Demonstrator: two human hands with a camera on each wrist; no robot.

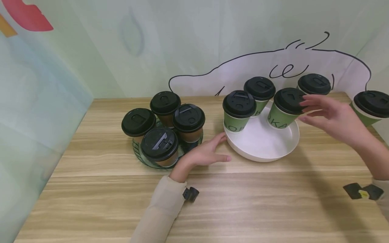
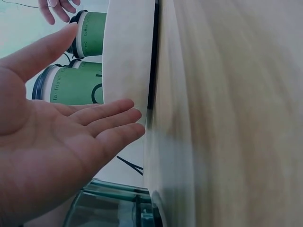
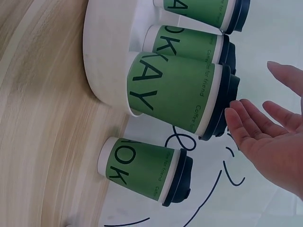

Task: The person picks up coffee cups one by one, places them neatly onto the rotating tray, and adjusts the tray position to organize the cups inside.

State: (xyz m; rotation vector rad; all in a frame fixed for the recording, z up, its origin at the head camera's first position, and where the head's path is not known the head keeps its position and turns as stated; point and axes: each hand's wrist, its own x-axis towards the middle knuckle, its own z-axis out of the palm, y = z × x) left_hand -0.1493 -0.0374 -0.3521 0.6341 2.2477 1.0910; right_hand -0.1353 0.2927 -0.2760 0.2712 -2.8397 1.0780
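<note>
A round white tray [image 1: 264, 148] holds several green paper cups with black lids, among them a front left cup [image 1: 235, 123] and a right cup [image 1: 279, 116]. My left hand [image 1: 206, 152] is spread at the tray's left side, palm toward it; in the left wrist view its fingers [image 2: 116, 120] overlap the tray wall, and contact is hard to tell. Beside the right cup's lid is my right hand [image 1: 334, 118], fingers extended and thumb apart. In the right wrist view its fingertips [image 3: 234, 118] lie at the lid's edge, perhaps touching. Neither hand grips anything.
Left of the tray, a green-tinted glass plate [image 1: 146, 162] bears several brown cups [image 1: 165, 162] with black lids. Another green cup [image 1: 314, 84] stands behind the right hand, and one more green cup [image 1: 372, 104] is at the far right. A printed backdrop [image 1: 194, 40] rises behind the wooden table [image 1: 243, 206].
</note>
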